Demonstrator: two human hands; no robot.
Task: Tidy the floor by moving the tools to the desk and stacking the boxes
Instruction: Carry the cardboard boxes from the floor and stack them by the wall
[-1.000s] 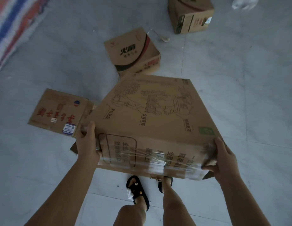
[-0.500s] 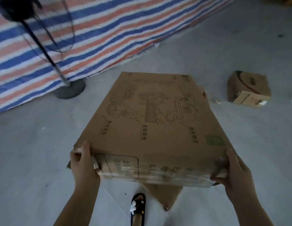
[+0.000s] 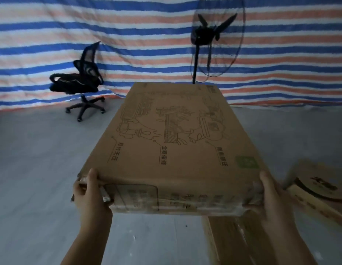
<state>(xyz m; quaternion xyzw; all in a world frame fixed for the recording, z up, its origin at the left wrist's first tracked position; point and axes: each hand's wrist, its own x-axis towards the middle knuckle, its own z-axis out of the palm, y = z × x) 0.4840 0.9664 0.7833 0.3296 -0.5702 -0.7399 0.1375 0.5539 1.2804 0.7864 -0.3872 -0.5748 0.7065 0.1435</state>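
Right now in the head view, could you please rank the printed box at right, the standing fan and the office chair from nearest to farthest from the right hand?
1. Printed box, right beside the right hand.
2. Standing fan, far, ahead.
3. Office chair, far left.

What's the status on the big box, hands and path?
Left hand and right hand grip near corners of large box, held off floor. Another box below it. Chair, fan ahead.

Fan base hidden behind box
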